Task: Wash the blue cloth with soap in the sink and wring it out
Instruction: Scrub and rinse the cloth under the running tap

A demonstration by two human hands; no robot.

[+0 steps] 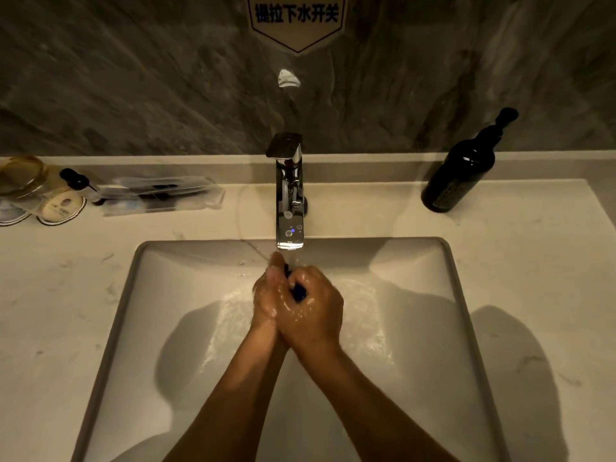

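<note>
Single view, head-mounted, wide-angle; looks forward and steeply down from above the sink [133, 295]; faces the stone wall [133, 78] behind the faucet [289, 195]; close to the basin, forearms entering from the bottom edge; countertop [516, 261] curved by lens distortion at both sides; no second view sharing the scene.

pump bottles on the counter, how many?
2. A tall dark pump bottle stands at the back right of the counter; a small clear pump bottle sits at the back left among toiletries. Others may lie outside the frame.
</note>
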